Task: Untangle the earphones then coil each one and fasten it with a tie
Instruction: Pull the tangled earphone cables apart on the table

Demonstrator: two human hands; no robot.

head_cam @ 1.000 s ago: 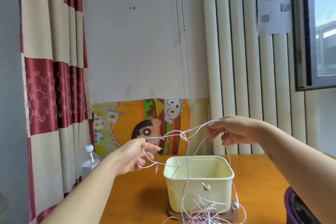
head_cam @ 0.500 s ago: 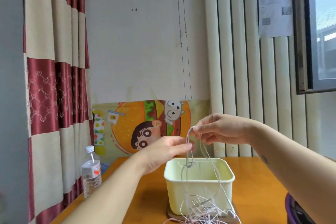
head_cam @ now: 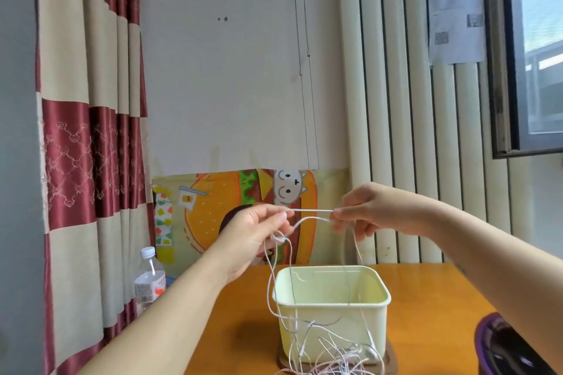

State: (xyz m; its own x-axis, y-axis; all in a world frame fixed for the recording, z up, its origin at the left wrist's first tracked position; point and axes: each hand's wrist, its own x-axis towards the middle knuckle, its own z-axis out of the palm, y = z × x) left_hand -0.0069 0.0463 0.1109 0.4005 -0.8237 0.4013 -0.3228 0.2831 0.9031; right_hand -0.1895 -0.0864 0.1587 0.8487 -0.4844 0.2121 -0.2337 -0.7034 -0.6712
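Having drawn close, the left hand (head_cam: 253, 240) and right hand (head_cam: 368, 210) now part slightly, each pinching the white earphone cord (head_cam: 310, 211) taut between them, so untangling goes on.

evenly lit by daylight from the dark-framed glass window (head_cam: 542, 39), blown out top right. soft shadow is cast left of the pale yellow plastic tub (head_cam: 350, 330). verticals are bowed at edges.

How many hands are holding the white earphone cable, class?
2: the left hand pinches the cable left of centre; the right hand pinches it opposite, both above the tub. None hidden.
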